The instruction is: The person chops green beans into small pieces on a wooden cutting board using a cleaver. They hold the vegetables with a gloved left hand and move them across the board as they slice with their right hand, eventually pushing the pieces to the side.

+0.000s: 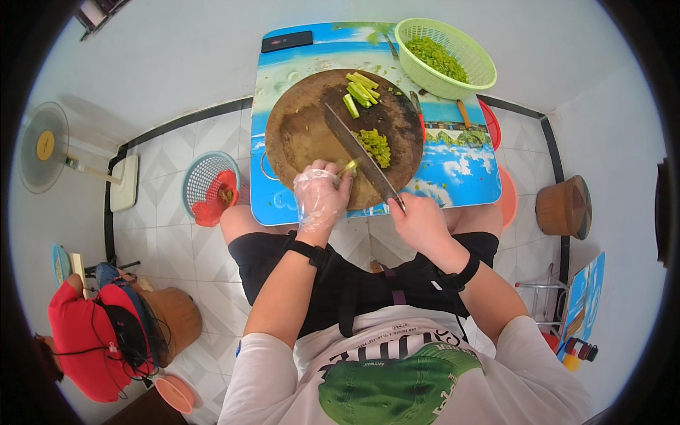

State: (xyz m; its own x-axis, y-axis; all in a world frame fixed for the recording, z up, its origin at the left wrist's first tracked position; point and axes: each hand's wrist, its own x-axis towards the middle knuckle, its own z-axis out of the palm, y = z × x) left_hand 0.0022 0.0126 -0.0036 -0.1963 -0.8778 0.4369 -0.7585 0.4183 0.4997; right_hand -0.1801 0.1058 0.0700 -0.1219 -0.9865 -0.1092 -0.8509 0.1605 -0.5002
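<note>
A clear plastic glove covers my left hand (321, 194), whose fingers hold a short green vegetable piece (350, 166) down on a round wooden chopping board (297, 122). My bare right hand (419, 219) grips the handle of a cleaver (361, 151). Its long blade slants across the board, its lower part beside the held piece. Chopped green bits (376, 147) lie in a small heap against the blade's right side. Farther up the board rest several cut green stalks (361, 93).
A light green plastic basket (481, 64) of chopped greens stands at the table's (451, 186) far right corner. Near the board's right lie a peeler-like tool (416, 102) and a wooden handle (464, 114). A phone (287, 41) lies far left. A grey-blue basket (204, 164) stands on the floor; another person (95, 340) sits lower left.
</note>
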